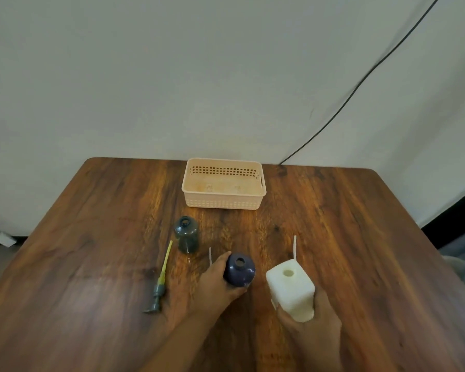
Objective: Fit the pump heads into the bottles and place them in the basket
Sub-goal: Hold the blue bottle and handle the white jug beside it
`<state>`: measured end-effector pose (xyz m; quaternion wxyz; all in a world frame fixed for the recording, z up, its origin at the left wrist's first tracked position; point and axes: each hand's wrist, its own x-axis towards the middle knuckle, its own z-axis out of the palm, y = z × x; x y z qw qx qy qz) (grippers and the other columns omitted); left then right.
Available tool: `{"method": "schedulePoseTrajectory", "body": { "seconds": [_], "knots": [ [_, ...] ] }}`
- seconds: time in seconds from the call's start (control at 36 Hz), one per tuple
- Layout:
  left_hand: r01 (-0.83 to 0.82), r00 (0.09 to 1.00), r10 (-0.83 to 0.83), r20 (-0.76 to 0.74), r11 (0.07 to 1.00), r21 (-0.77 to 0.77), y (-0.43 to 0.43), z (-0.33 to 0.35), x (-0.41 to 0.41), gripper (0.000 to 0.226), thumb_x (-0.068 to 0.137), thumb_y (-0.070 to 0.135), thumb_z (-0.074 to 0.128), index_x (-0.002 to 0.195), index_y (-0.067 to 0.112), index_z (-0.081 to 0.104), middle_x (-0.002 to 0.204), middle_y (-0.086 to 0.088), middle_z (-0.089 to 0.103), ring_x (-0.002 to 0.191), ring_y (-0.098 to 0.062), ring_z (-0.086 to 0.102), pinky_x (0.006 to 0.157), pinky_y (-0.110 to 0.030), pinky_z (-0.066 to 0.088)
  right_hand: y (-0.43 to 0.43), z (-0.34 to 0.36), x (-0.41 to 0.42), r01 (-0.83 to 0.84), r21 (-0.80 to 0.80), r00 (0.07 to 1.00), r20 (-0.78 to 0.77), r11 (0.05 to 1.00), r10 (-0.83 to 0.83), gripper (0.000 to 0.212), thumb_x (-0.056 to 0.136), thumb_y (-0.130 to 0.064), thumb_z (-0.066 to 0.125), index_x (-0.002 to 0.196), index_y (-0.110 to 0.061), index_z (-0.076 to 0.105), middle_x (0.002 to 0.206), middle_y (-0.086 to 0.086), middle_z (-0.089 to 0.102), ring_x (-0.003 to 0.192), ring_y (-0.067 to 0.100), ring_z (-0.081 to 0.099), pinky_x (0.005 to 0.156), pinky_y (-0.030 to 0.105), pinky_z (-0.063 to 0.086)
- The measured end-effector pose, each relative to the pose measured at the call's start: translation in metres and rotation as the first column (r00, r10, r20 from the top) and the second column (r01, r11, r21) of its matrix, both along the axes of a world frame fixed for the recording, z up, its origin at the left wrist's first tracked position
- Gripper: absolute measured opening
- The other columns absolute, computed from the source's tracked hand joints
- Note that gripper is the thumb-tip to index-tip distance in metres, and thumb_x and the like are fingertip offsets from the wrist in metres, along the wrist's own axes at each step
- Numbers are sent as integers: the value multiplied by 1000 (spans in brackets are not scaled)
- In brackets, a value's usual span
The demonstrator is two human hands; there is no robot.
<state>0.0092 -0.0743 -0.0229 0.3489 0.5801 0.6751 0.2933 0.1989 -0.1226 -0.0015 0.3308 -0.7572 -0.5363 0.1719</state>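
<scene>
Dark wooden worktop (91, 264) against a pale wall carries everything. At its near edge the left hand (218, 283) wraps the round dark-blue plastic bottle (239, 269), and the right hand (312, 315) grips the square white plastic bottle (290, 287); both necks gape open. Thin white tubes poke out behind each. Further left lie a grey pump head with yellow tube (160, 284) and a smoky translucent bottle (186, 234); the peach slotted basket (223, 202) waits empty beyond. No pump seems fitted yet; next, I'd guess, one bottle gets set down to free a hand.
</scene>
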Motion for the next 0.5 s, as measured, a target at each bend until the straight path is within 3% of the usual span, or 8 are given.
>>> {"method": "schedulePoseTrajectory", "body": {
  "seconds": [0.06, 0.08, 0.19, 0.36, 0.5],
  "knots": [
    [-2, 1000, 2, -12, 1000, -6, 1, 0, 1, 80, 62, 40, 80, 132, 29, 43, 128, 10, 57, 101, 7, 41, 73, 8, 26, 2, 3, 0, -39, -2, 999, 12, 999, 39, 79, 46, -30, 91, 115, -11, 57, 110, 11, 66, 92, 33, 63, 81, 48, 52],
    [-3, 1000, 2, -17, 1000, -15, 1, -1, 1, 80, 63, 41, 80, 132, 30, 42, 129, 10, 57, 105, 4, 45, 81, 4, 27, 3, 4, 0, -64, -7, 998, 14, 998, 64, 78, 48, -31, 90, 116, -12, 56, 112, 10, 65, 94, 31, 62, 83, 48, 52],
    [-9, 999, 7, -32, 998, -66, 4, -2, 2, 83, 63, 41, 80, 135, 32, 39, 132, 9, 55, 119, -12, 51, 97, -22, 39, 11, 15, 1, -183, -17, 982, 33, 983, 184, 74, 58, -37, 85, 121, -22, 50, 117, 2, 62, 99, 21, 59, 81, 41, 56],
    [-16, 1000, 14, -28, 998, -62, 4, 0, 2, 86, 63, 36, 82, 136, 30, 38, 134, 7, 54, 120, -16, 52, 98, -29, 44, 33, 33, -1, -377, -38, 887, 275, 926, 372, 77, 66, -33, 81, 132, -16, 45, 131, 6, 55, 118, 25, 52, 95, 48, 49],
    [-3, 1000, 1, -18, 998, -66, 4, 4, 2, 85, 65, 35, 81, 137, 27, 37, 135, 7, 54, 121, -16, 52, 99, -30, 44, 46, 33, 0, -463, -60, 777, 453, 884, 437, 76, 61, -26, 85, 128, -10, 51, 126, 11, 60, 114, 31, 56, 89, 51, 50]
  ]
}}
